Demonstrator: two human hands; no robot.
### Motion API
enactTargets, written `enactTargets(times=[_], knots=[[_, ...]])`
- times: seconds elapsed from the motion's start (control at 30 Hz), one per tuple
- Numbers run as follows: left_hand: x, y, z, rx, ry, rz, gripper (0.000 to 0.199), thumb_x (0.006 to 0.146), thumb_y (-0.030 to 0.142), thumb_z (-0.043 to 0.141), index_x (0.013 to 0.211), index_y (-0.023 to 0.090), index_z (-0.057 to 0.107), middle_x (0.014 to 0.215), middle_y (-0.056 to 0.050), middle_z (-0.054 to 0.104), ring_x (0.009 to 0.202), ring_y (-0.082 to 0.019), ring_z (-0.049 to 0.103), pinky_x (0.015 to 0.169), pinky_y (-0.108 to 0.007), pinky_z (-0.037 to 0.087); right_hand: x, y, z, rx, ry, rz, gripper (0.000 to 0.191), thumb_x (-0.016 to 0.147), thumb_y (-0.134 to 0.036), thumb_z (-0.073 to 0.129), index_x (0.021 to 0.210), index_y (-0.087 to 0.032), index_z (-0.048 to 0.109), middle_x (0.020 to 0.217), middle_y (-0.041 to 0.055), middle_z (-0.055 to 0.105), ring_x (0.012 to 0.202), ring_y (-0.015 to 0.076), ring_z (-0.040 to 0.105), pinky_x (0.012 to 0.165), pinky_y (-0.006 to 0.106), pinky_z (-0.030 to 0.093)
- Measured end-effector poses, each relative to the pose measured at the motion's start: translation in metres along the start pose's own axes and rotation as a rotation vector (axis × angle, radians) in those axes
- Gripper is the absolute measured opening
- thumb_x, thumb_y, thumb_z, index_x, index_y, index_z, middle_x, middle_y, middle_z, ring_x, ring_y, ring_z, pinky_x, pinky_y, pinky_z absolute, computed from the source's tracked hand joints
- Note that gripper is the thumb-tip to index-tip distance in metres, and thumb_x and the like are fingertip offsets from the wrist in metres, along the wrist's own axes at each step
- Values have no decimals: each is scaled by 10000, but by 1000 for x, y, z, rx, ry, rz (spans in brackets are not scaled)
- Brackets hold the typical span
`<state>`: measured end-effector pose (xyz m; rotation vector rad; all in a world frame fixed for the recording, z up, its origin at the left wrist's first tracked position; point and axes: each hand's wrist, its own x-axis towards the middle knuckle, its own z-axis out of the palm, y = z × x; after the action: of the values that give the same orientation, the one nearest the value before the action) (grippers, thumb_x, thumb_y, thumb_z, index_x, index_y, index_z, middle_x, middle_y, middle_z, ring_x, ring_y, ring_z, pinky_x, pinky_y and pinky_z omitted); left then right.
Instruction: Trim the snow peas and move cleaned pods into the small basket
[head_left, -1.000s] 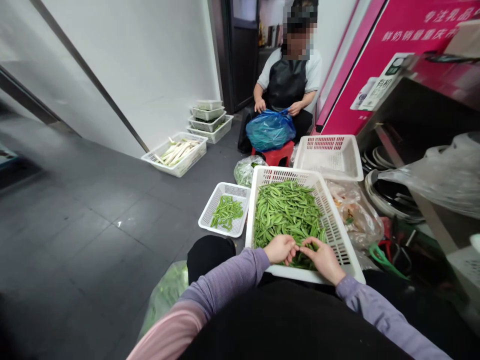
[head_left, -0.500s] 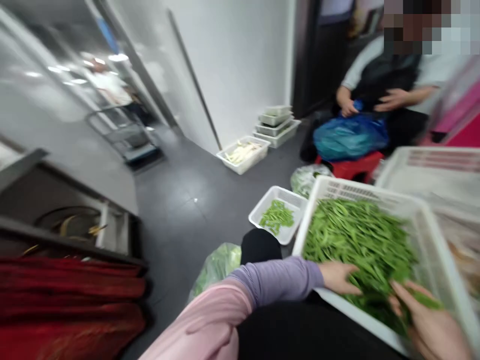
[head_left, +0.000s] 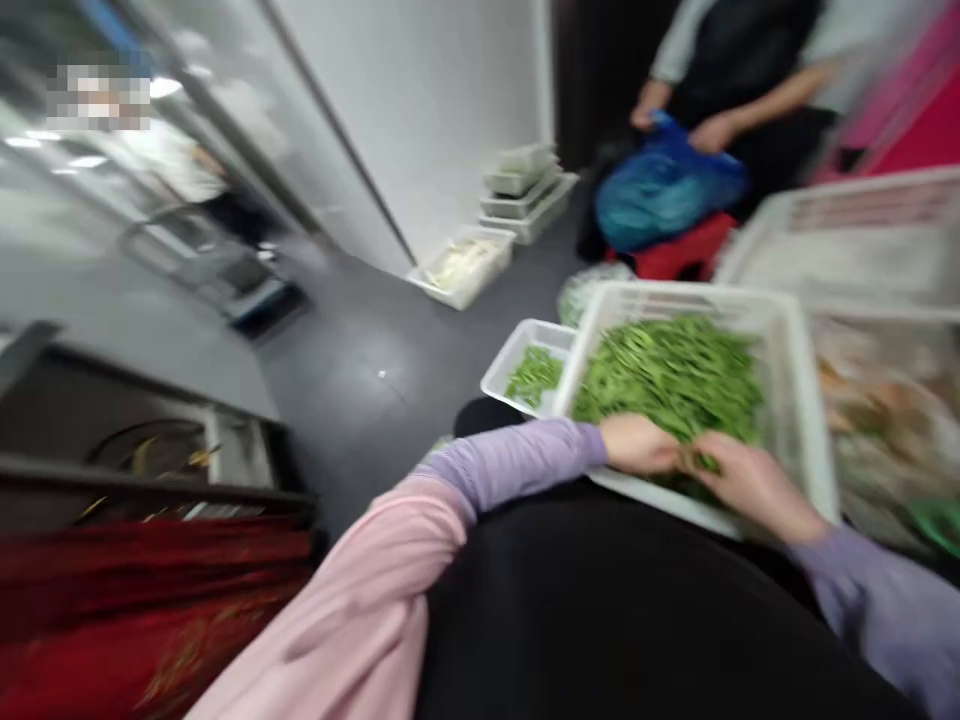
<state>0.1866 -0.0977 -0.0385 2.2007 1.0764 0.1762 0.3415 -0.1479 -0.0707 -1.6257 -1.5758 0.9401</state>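
Note:
A white plastic crate (head_left: 814, 440) in front of me is heaped with long green beans (head_left: 667, 365). Over the near side of the heap, my left hand (head_left: 641, 445) and my right hand (head_left: 739, 475) meet with fingertips close together. Both are closed in a pinch, and a bit of green shows between them. Blur hides exactly how many beans they hold. Left of the crate, a smaller white basket (head_left: 495, 375) contains a small pile of cut green pieces (head_left: 534, 375).
Across from me a person holds a blue plastic bag (head_left: 671, 185) above a red stool (head_left: 690, 250). White baskets (head_left: 525, 200) stand stacked by the wall, beside a basket of pale vegetables (head_left: 465, 265). A trolley (head_left: 259, 295) is at left; red cloth (head_left: 150, 610) hangs nearby.
My hands have come together from apart, the right one moving in toward the left. The view has shifted, so the crate appears higher. The other person's hands now grip the blue bag's top.

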Motion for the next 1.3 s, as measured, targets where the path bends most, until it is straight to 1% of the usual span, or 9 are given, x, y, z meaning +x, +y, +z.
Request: enactTargets(times=[0.07, 0.17, 0.33, 0.53, 0.67, 0.8, 0.93, 1.13, 1.3], knots=[[8, -1, 1, -35, 34, 141, 206, 794, 204, 487, 655, 144, 627, 610, 13, 576, 608, -89, 512, 617, -199, 403, 4, -11, -4, 177, 53, 168, 218, 472, -410, 656, 586, -249, 561, 579, 37, 540, 518, 175, 481, 502, 341, 375], [23, -2, 11, -108, 186, 59, 282, 843, 235, 400, 715, 121, 624, 603, 7, 552, 585, -88, 471, 581, -190, 375, 9, -13, -4, 583, 97, 396, 336, 523, -445, 700, 659, -215, 497, 409, -72, 403, 370, 77, 365, 382, 233, 261], [39, 1, 20, 47, 276, 50, 318, 864, 261, 386, 694, 125, 618, 624, -12, 563, 601, -92, 471, 612, -188, 384, 12, -11, -3, 805, 84, 514, 259, 684, -337, 655, 609, -191, 455, 357, -77, 400, 331, 31, 355, 367, 191, 196], [43, -41, 19, 450, -249, 10, 202, 798, 217, 492, 875, 153, 667, 824, -47, 610, 730, -139, 548, 711, -241, 443, 37, 12, -64, 1256, 422, 482, 175, 701, -197, 599, 649, -188, 433, 492, -83, 422, 375, 12, 343, 344, 150, 213], [44, -68, 43, 589, -384, 125, 391, 757, 135, 522, 1138, 199, 582, 1110, -76, 538, 992, -185, 512, 850, -272, 419, 47, 31, -90, 1275, 471, 423, 114, 750, -213, 479, 652, -190, 425, 542, -56, 447, 416, 38, 410, 380, 160, 327], [64, -70, 78, 671, -529, 361, 335, 846, 195, 447, 1169, 194, 534, 1079, -70, 544, 982, -208, 497, 805, -295, 414, 48, 28, -79, 1229, 352, 481, 115, 747, -190, 461, 636, -175, 438, 550, -40, 462, 470, 58, 475, 435, 174, 400], [75, -72, 85, 820, -479, 446, 312, 859, 128, 373, 1130, 178, 519, 1114, -129, 513, 1007, -236, 477, 807, -382, 391, 44, 18, -69, 1203, 395, 544, 100, 752, -147, 463, 653, -158, 472, 555, -37, 495, 453, 53, 479, 414, 159, 394], [91, -67, 70, 795, -336, 235, 388, 793, 224, 499, 1176, 170, 501, 1033, -120, 552, 874, -221, 559, 751, -340, 420, 38, 15, -69, 1132, 423, 551, 140, 793, -87, 452, 686, -136, 528, 557, -28, 530, 415, 52, 476, 368, 154, 387], [107, -67, 46, 286, -365, -25, 259, 760, 297, 583, 958, 149, 660, 928, -43, 628, 816, -151, 570, 746, -238, 426, 39, 14, -62, 904, 200, 552, 112, 766, -37, 508, 763, -125, 577, 613, -11, 560, 466, 67, 521, 424, 178, 445]])
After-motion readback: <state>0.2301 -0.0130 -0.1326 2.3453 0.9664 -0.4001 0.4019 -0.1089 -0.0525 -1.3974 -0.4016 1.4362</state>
